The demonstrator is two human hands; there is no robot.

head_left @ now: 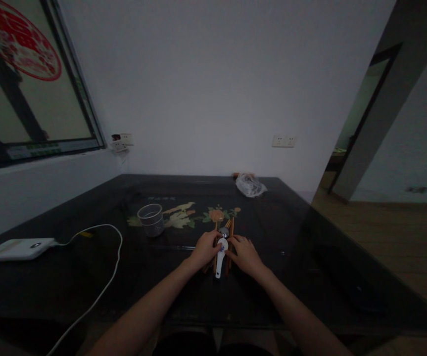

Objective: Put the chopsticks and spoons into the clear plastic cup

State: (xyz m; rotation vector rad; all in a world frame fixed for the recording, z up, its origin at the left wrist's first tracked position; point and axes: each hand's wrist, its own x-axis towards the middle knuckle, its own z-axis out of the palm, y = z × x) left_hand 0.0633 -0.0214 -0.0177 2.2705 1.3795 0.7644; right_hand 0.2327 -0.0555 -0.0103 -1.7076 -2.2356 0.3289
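A bundle of eating utensils lies lengthwise on the table in front of me. On top is a white soup spoon point(221, 257) with a small blue mark, its handle towards me. Beyond its bowl shows a metal spoon point(224, 231). Brown chopsticks point(231, 226) run along the right side, and the gold tips of what looks like a fork point(228, 224) stick out beside them. My left hand point(208, 247) closes on the bundle from the left, thumb by the white spoon. From the right, my right hand point(246, 253) presses its fingers round it. Both hands hide part of the utensils.
Left of the hands stands a clear plastic cup point(151, 220). A white power bank point(18, 249) with a white cable point(118, 247) lies further left. A crumpled clear plastic bag point(250, 186) rests at the back of the black table point(291, 277), near the wall.
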